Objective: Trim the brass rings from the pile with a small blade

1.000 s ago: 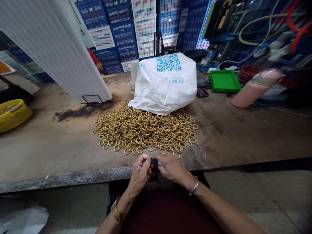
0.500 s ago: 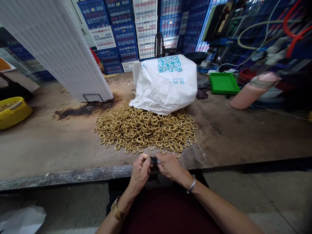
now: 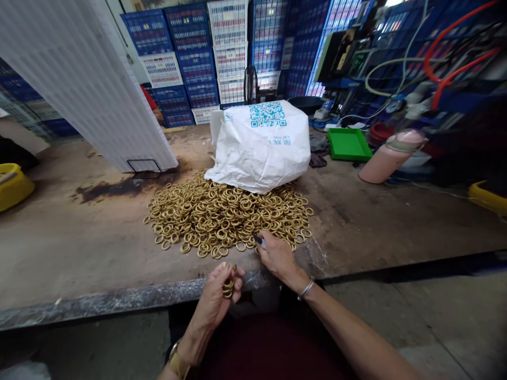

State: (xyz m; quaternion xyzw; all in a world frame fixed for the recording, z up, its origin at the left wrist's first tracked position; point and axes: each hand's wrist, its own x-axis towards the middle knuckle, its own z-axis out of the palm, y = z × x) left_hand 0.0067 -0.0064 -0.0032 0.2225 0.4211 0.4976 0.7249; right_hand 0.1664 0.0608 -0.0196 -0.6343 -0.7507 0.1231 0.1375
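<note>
My left hand (image 3: 214,296) is closed around several brass-coloured rings (image 3: 228,287), just in front of the table's near edge. My right hand (image 3: 279,259) is at the front right of a wide pile of the same rings (image 3: 222,216). Its fingers pinch a small tool (image 3: 259,241) with a black tip and a grey body, whose exact kind I cannot make out. The black tip points at the nearest rings of the pile. A white sack (image 3: 261,155) with blue print lies over the back of the pile.
On the wooden table (image 3: 79,243), a tall white corrugated panel (image 3: 103,89) leans at the left near a yellow tub (image 3: 16,187). At the right are a green tray (image 3: 348,144) and a pink bottle (image 3: 386,161). Stacked crates (image 3: 229,58) fill the back, with a person's red sleeve (image 3: 149,97) beside the panel.
My hands were together at the table's edge and are now apart. The left came back toward me with the rings; the right moved forward to the pile with the tool.
</note>
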